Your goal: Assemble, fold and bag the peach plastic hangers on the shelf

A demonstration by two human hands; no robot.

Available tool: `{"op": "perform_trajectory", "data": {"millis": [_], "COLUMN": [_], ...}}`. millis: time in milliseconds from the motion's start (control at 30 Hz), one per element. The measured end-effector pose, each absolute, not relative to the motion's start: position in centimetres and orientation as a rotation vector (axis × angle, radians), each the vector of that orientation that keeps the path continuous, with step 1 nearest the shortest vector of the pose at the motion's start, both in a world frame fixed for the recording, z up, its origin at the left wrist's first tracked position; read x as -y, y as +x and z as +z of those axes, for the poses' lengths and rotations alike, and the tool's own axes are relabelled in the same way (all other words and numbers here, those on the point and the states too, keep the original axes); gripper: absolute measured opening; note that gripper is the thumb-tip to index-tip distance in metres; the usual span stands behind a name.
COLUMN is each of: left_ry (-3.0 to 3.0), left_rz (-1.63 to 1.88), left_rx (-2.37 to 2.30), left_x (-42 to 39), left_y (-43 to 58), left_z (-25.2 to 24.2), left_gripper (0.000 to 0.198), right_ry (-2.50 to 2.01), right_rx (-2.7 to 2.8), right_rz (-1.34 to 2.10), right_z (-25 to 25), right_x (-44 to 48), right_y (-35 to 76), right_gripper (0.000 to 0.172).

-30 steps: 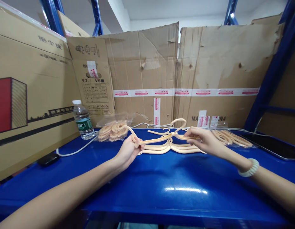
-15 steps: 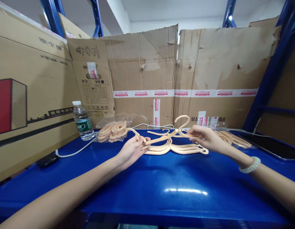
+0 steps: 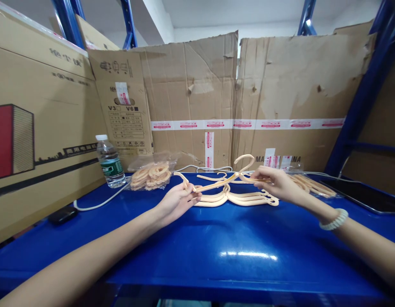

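Note:
A cream plastic clothes hanger (image 3: 216, 184) is held up between my two hands, its hook pointing upward. My left hand (image 3: 178, 202) pinches its left end, where a short curved piece sticks up past the fingers. On the other side, my right hand (image 3: 274, 181) is closed around the right arm of the hanger, hiding part of it. Below and behind lie several similar hangers (image 3: 248, 199), stacked on the blue table (image 3: 216, 251). Another thin hanger part (image 3: 211, 177) rests on the table behind the held one.
A clear bag of cream ring-like parts (image 3: 151, 175) lies at the left, near a water bottle (image 3: 110, 164). Straight cream parts in a bag (image 3: 312, 186) and a dark tablet-like device (image 3: 360, 196) are at the right. Cardboard (image 3: 191, 98) walls the back; a black adapter (image 3: 62, 215) sits left.
The curved piece at my left hand has shifted slightly to the right and turned a little. Both hands keep their hold on the hanger.

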State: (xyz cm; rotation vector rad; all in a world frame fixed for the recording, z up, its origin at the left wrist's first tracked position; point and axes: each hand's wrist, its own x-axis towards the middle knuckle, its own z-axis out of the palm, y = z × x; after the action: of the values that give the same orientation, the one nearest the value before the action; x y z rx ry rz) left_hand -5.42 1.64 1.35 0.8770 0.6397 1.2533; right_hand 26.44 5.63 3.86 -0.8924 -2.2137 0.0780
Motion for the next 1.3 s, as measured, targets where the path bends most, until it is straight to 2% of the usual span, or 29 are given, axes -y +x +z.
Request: {"op": "perform_trajectory", "data": {"millis": [267, 767, 1100, 1300], "left_ry": [0.93, 1.02, 0.966, 0.9], "left_rz": [1.261, 1.49, 1.359, 1.27], "left_rx": [-0.667, -0.788, -0.633, -0.631], "left_x": [-1.8, -2.2, -1.2, -1.0], "left_y": [-5.5, -5.8, -5.3, -5.2], "left_z": [1.0, -0.1, 1.8, 1.8], "left_gripper": [0.018, 0.017, 0.011, 0.022], "right_ry": [-0.864, -0.826, -0.831, -0.858], "right_rx": [2.226, 2.279, 2.263, 2.215], "right_rz": [0.077, 0.066, 0.044, 0.039], "right_z": [4.1, 3.6, 4.1, 4.5], "right_x": [-4.8, -3.5, -4.3, -4.9], "right_y": [25.8, 24.0, 25.3, 26.3], "right_gripper": [0.01, 0.007, 0.007, 0.012]}}
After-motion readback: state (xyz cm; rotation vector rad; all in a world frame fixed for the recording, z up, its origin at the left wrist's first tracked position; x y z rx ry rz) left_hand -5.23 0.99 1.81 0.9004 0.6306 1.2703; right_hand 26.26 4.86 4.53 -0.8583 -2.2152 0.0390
